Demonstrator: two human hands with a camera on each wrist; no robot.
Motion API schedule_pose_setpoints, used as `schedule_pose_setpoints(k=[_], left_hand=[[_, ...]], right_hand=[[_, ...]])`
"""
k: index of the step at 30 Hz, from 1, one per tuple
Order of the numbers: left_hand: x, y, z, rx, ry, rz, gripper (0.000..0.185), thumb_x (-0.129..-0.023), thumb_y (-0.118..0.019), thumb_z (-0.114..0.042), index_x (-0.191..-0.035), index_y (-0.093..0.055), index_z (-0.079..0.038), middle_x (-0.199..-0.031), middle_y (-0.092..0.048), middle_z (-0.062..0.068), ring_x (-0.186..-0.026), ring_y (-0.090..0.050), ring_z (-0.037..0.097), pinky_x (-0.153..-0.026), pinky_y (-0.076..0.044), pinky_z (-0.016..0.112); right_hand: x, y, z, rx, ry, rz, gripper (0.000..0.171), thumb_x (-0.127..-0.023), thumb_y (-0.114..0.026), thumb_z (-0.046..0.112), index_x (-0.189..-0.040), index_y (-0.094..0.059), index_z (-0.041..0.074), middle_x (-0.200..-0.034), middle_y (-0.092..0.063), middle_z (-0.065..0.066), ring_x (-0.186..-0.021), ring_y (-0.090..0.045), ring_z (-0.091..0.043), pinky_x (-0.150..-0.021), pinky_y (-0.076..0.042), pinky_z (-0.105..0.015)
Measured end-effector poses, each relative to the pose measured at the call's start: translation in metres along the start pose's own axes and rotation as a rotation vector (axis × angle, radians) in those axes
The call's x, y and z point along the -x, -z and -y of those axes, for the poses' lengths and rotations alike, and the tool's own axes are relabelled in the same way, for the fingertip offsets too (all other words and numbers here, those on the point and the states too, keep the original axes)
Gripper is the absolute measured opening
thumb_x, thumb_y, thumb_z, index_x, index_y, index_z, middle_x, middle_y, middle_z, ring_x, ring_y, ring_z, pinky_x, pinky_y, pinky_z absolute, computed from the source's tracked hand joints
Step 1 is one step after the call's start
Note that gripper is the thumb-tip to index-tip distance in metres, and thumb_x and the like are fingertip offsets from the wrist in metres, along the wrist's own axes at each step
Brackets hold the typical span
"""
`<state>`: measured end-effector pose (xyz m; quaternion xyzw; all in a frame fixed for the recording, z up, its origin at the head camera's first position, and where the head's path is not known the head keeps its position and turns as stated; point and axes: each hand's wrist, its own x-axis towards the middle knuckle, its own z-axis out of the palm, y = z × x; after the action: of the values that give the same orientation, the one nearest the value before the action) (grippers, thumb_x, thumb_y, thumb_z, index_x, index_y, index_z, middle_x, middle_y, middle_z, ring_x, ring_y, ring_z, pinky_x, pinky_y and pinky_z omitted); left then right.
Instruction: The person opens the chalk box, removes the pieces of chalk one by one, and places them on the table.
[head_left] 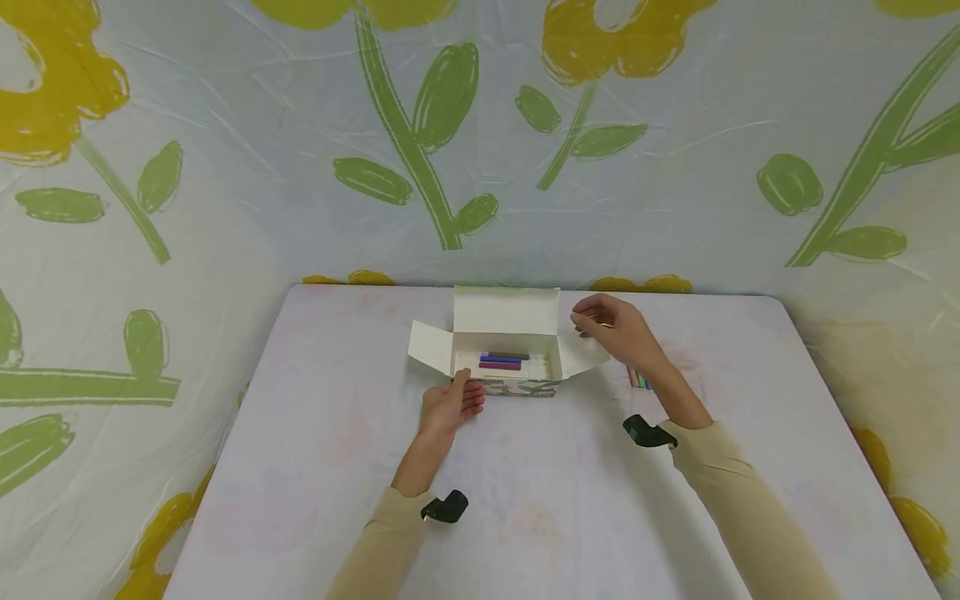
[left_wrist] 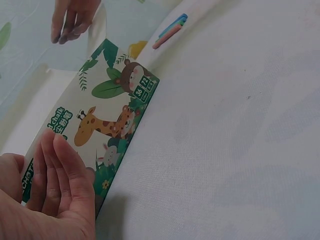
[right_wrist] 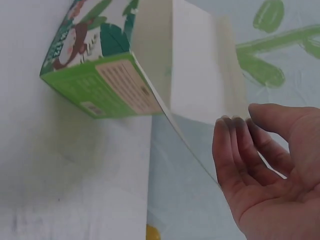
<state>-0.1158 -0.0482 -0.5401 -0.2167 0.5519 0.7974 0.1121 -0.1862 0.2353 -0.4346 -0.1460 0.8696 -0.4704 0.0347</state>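
An open chalk box [head_left: 520, 388] with animal pictures and the word "chalk" stands on the table, lid and side flaps spread. Several chalk sticks [head_left: 501, 359] in brown, blue and dark red lie inside on a whitish layer. My left hand [head_left: 448, 408] holds the box's near left side, thumb at the rim and fingers flat along the printed front [left_wrist: 107, 115]. Over the right flap [head_left: 579, 357] hovers my right hand [head_left: 617, 332], its fingers bent loosely and thumb apart from the fingertips. Nothing shows between them in the right wrist view.
More chalk sticks [left_wrist: 171, 31], pink, green and blue, lie on the table to the right of the box, partly behind my right forearm in the head view. The pale table [head_left: 360, 467] ends at a flower-printed curtain [head_left: 262, 167] behind and at the sides.
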Motion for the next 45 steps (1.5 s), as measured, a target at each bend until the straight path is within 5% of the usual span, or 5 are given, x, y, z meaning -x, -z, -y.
schedule_pose_setpoints(k=[5,12,24,32,45], left_hand=[[0.000,-0.001,-0.003,0.017,0.005,0.001,0.040,-0.102,-0.064,-0.029,-0.099,-0.071,0.010,-0.083,-0.074,0.008,-0.070,-0.069,0.010,-0.069,-0.061,0.023],[0.000,-0.001,-0.003,0.025,0.010,0.000,0.039,-0.102,-0.064,-0.028,-0.099,-0.071,0.010,-0.083,-0.074,0.008,-0.069,-0.068,0.010,-0.068,-0.060,0.023],[0.002,-0.003,-0.003,0.048,0.010,0.001,0.037,-0.104,-0.062,-0.025,-0.096,-0.071,0.009,-0.078,-0.073,0.007,-0.067,-0.068,0.009,-0.065,-0.060,0.022],[0.000,-0.002,-0.003,0.047,0.007,0.007,0.035,-0.103,-0.062,-0.025,-0.093,-0.073,0.006,-0.076,-0.072,0.005,-0.066,-0.068,0.008,-0.063,-0.059,0.021],[0.002,-0.003,-0.002,0.046,0.006,-0.003,0.035,-0.104,-0.062,-0.025,-0.094,-0.072,0.008,-0.076,-0.072,0.005,-0.066,-0.068,0.008,-0.065,-0.059,0.021]], right_hand=[[-0.010,-0.020,0.001,0.014,0.025,0.071,0.025,-0.103,-0.065,0.014,-0.120,-0.065,-0.004,-0.107,-0.071,-0.019,-0.098,-0.069,-0.033,-0.080,-0.054,-0.018],[-0.020,-0.049,0.001,0.058,0.070,0.184,0.025,-0.100,-0.068,0.008,-0.120,-0.066,-0.006,-0.109,-0.071,-0.016,-0.103,-0.067,-0.032,-0.097,-0.056,-0.050],[-0.033,-0.087,-0.003,0.019,0.154,0.389,0.022,-0.094,-0.073,0.002,-0.112,-0.067,-0.009,-0.099,-0.073,-0.015,-0.093,-0.070,-0.028,-0.084,-0.059,-0.041],[-0.038,-0.100,-0.002,0.173,0.203,0.511,0.016,-0.095,-0.070,0.000,-0.109,-0.069,-0.009,-0.097,-0.072,-0.016,-0.087,-0.067,-0.024,-0.081,-0.058,-0.036],[-0.051,-0.106,0.004,0.318,0.138,0.660,0.013,-0.095,-0.068,-0.002,-0.105,-0.076,-0.003,-0.100,-0.074,-0.011,-0.088,-0.066,-0.019,-0.083,-0.059,-0.033]])
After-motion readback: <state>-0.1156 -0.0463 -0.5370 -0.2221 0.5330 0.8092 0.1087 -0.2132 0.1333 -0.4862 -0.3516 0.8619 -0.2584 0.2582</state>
